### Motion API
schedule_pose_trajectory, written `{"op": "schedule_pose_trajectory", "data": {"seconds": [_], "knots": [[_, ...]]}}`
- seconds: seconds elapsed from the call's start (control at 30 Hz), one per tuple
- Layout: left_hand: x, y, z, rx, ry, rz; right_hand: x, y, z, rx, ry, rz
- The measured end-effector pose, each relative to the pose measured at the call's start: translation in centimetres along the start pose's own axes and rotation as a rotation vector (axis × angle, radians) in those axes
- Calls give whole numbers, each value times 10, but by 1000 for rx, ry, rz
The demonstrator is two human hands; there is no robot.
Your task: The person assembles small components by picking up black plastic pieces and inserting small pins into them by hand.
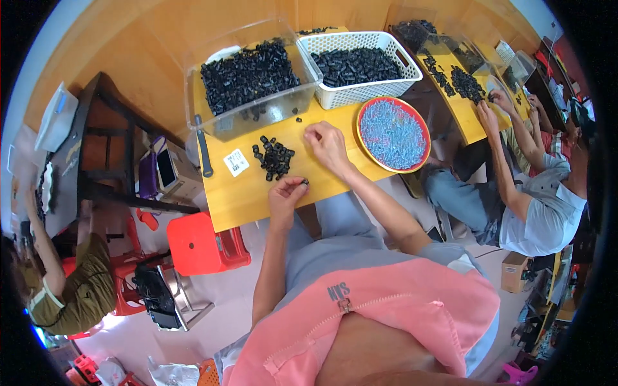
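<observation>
Near the front edge of the yellow table (235, 202), my left hand (287, 202) pinches a small black plastic part (304, 182) between thumb and fingertips. Just beyond it lies a loose pile of similar black parts (275, 159). My right hand (328, 147) is held over the table between that pile and a red-rimmed round tray (362, 143) full of screws (394, 133). Its fingers are curled together, and whatever they may hold is hidden. One or two stray black parts (298, 119) lie beyond my right fingertips.
At the back stand a clear bin (248, 122) and a white perforated basket (360, 95), both filled with black parts. A dark-handled tool (204, 151) and a white label (236, 162) lie at left. A red stool (199, 244) stands beside the table. Other people work at both sides.
</observation>
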State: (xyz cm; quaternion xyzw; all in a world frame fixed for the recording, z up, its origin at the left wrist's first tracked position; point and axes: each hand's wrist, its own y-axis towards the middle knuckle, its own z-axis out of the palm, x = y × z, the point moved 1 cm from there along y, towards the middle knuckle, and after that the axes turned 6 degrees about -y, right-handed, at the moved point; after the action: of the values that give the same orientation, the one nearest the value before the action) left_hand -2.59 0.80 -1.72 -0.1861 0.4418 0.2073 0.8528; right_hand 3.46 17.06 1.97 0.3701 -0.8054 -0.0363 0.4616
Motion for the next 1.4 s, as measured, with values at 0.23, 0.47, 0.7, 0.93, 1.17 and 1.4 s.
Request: {"op": "schedule_pose_trajectory", "data": {"seconds": [0.23, 0.47, 0.7, 0.93, 1.17, 1.4], "knots": [[6, -1, -3, 42, 38, 38, -22, 40, 33, -51, -365, 292], [4, -2, -1, 53, 48, 20, -22, 33, 39, -100, -312, 256], [3, -4, -1, 13, 25, 13, -39, 3, 21, 29, 139, 267], [-10, -1, -1, -16, -199, -33, -2, -35, -24, 311, 779, 477], [-24, -1, 13, -11, -152, 13, 31, -47, -47, 335, 669, 272], [-22, -4, 13, 28, -96, 25, 47, -53, -45, 347, 521, 211]]}}
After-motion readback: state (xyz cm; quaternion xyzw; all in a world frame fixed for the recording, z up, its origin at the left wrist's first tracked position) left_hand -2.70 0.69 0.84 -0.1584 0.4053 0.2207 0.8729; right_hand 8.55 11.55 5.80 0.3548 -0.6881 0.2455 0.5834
